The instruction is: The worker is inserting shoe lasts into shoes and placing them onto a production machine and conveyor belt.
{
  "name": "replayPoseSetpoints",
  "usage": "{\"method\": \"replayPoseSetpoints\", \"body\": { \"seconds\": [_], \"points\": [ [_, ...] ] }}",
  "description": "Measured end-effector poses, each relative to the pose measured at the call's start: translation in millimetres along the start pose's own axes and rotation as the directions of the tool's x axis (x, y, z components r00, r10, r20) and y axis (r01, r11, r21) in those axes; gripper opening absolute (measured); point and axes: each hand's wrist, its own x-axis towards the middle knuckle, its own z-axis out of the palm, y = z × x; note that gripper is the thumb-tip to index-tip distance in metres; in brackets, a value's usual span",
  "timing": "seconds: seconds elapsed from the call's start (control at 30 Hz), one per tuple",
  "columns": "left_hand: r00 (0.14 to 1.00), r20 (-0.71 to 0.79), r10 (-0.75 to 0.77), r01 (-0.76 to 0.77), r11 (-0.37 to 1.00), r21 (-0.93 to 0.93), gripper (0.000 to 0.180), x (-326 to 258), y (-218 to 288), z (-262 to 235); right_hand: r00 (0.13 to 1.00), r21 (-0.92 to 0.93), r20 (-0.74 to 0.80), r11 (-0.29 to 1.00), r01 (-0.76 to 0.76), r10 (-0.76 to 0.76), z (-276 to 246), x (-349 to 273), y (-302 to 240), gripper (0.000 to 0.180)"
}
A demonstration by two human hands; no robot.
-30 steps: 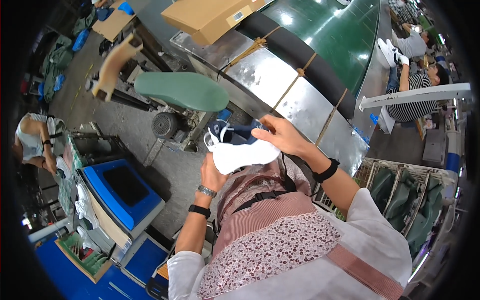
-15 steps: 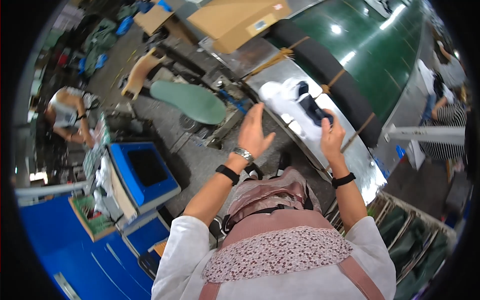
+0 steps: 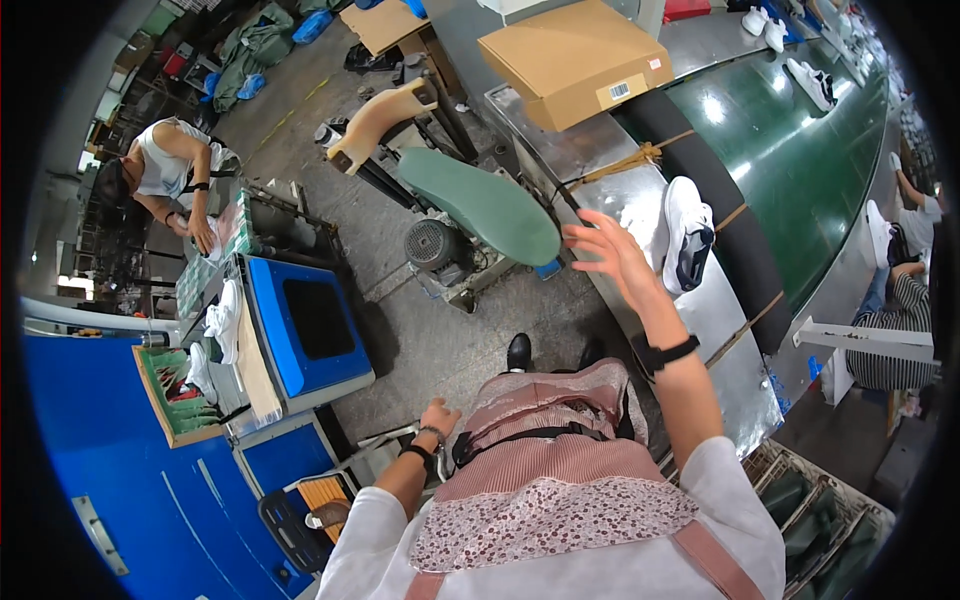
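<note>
My right hand (image 3: 613, 255) is stretched forward, open with fingers spread, and nothing is in it. It hovers beside the rounded end of a green sole-shaped pad (image 3: 480, 205), at the metal table's near-left edge; I cannot tell whether they touch. Low at my left side hangs my left hand (image 3: 438, 416), its fingers loosely bent and apart, with no object visible in it. A white sneaker with a dark lining (image 3: 683, 225) rests on the metal table (image 3: 640, 190), right of my right hand and apart from it.
A cardboard box (image 3: 570, 60) sits at the table's far end. Beyond a dark padded roll, a green conveyor (image 3: 745, 130) carries more shoes. A blue-framed machine (image 3: 310, 315) stands left, near a seated person (image 3: 170, 165). Below the pad is a motor (image 3: 435, 245).
My right hand has let go of the sneaker, which now lies on the table, and has moved left toward the pad. My left hand has dropped back to my side. The view has shifted.
</note>
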Motion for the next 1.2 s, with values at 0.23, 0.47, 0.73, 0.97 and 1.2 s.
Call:
{"method": "replayPoseSetpoints", "body": {
  "seconds": [0.23, 0.47, 0.73, 0.97, 1.2],
  "points": [
    [0.999, 0.044, -0.023, 0.032, 0.973, -0.230, 0.055, 30, -25, -30, 0.890, -0.082, 0.412, 0.980, -0.179, 0.197, 115, 31, -25, 0.053],
    [0.969, 0.149, 0.195, -0.119, 0.905, -0.408, 0.043, 81, -16, -32, 0.932, 0.014, 0.359, 0.999, 0.048, -0.050, 125, -56, -16, 0.064],
    [0.630, 0.377, 0.678, -0.767, 0.619, 0.168, 0.031, 203, -26, 2, 0.911, 0.191, -0.346, 0.933, 0.304, -0.226, 27, -281, 44, 0.060],
    [0.446, 0.647, 0.619, -0.885, 0.414, 0.213, 0.029, 193, 76, 4, 0.282, 0.180, -0.957, 0.902, 0.393, 0.068, -7, -485, 158, 0.055],
    [0.588, 0.639, 0.496, -0.663, 0.748, 0.030, 0.036, 30, 195, 12, -0.328, 0.385, -0.694, 0.716, 0.583, 0.641, -102, -612, 328, 0.048]
  ]
}}
